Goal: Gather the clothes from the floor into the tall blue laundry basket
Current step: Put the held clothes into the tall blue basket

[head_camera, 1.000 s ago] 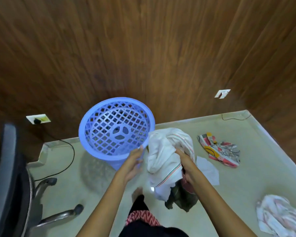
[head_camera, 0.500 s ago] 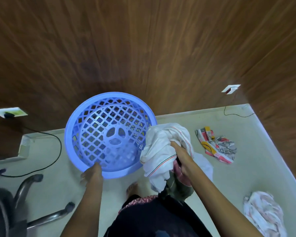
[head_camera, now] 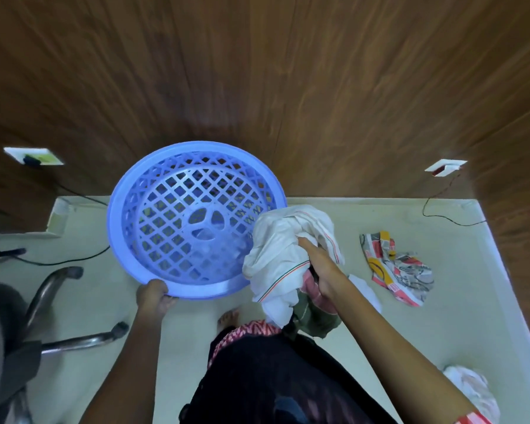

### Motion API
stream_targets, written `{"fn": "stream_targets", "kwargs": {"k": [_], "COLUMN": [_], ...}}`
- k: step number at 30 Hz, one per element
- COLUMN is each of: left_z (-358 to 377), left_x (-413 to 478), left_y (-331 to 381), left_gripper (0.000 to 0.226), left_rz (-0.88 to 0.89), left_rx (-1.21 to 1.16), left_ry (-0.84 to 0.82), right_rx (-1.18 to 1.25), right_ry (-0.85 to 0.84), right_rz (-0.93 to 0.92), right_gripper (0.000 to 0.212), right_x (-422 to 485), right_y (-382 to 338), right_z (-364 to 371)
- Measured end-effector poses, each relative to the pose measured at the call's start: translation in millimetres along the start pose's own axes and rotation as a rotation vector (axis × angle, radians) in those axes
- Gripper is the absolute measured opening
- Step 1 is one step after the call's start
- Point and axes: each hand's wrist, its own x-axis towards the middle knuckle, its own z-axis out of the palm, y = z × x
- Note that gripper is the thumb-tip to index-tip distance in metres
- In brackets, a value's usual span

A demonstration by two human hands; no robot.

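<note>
The left hand [head_camera: 153, 296] has its grip clamped on the near rim of the blue laundry basket [head_camera: 196, 290], which stands on the floor [head_camera: 410, 325] by the wooden wall. The right hand [head_camera: 322, 270] grips a bundle of clothes [head_camera: 276, 255] just right of the basket, touching its rim; a patterned cloth [head_camera: 395, 267] lies farther right

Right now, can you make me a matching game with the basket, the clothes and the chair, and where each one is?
Things:
1. blue laundry basket
2. white bundle of clothes
3. colourful patterned cloth
4. office chair

Places:
A. lying on the floor, right of the bundle
B. held at its near rim by the left hand
C. at the left edge of the view
D. gripped in the right hand, beside the basket rim

Pairs: 1-B, 2-D, 3-A, 4-C
</note>
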Motion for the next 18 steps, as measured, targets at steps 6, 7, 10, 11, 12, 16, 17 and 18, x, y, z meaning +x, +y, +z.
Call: {"fn": "stream_targets", "kwargs": {"k": [6,7,10,11,12,16,17,18], "left_z": [10,13,23,23,23,0,-9,-21], "left_x": [-55,-67,-99,-112,-125,-183,-196,-211], "left_y": [14,17,25,28,31,43,46,50], "left_gripper": [0.034,0.034,0.028,0.028,0.028,0.028,0.028,0.03], "left_rz": [0.221,0.269,0.385,0.418,0.445,0.574,0.621,0.673], "left_rx": [-0.191,-0.206,-0.171,-0.165,-0.15,-0.134,-0.15,-0.169], "left_ry": [-0.118,-0.115,-0.076,-0.058,-0.057,-0.052,-0.06,-0.057], "right_rx": [0.1,0.088,0.021,0.007,0.008,0.035,0.027,0.022], "right_ry": [-0.073,-0.086,-0.143,-0.16,-0.169,-0.276,-0.306,-0.338], "right_rz": [-0.029,-0.044,-0.09,-0.094,-0.095,-0.115,-0.118,-0.125], "right_gripper": [0.008,0.009,0.03,0.026,0.018,0.031,0.05,0.059], "right_x": [-12,-15,-21,-25,-27,-43,-44,-48], "right_y": [-8,-11,-15,-16,-17,-22,-22,-21], "right_z": [-8,-6,0,3,5,19,25,33]}}
